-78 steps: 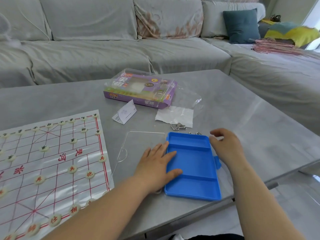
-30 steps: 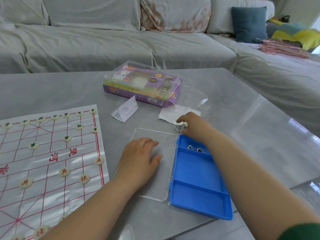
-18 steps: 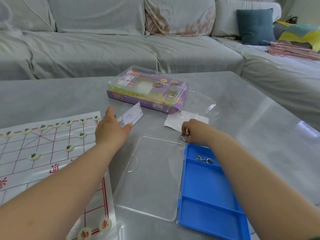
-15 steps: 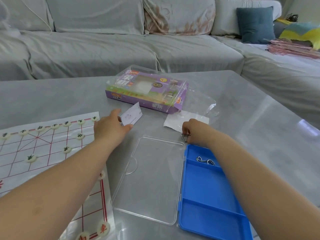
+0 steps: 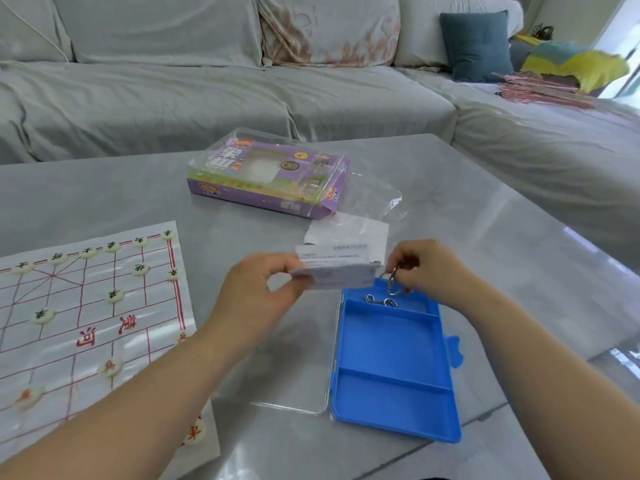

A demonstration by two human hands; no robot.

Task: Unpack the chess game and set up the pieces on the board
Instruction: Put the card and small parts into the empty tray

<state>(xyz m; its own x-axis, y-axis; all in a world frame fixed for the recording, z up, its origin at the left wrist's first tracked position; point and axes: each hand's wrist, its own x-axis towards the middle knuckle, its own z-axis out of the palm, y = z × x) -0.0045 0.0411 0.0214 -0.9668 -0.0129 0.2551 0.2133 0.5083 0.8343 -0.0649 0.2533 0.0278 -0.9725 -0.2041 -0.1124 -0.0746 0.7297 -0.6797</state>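
Lying far left: white paper chess board (image 5: 86, 323) with red lines, flat on the grey table (image 5: 485, 220), round cream pieces (image 5: 115, 295) standing on it.
Left hand (image 5: 256, 299): thumb and fingers pinching a white printed leaflet (image 5: 336, 271), held above the table.
Box: purple chess box (image 5: 270, 178) with a clear cover, further back.
Tray: blue plastic tray (image 5: 391, 403), its clear lid (image 5: 294, 375) open beside it, metal wire loops (image 5: 381, 301) in the far compartment.
Right hand (image 5: 429, 268): fingertips pinching a metal wire ring (image 5: 393, 284) over the tray's far edge.

Beyond your grey bench (image 5: 485, 220) runs a pale corner sofa (image 5: 173, 98). On it you have a floral-patterned cushion (image 5: 329, 29) at the back, a teal cushion (image 5: 479, 46) further right, and (at the far right end) a yellow-and-green blanket (image 5: 581, 65) beside a pink striped cloth (image 5: 540, 90).
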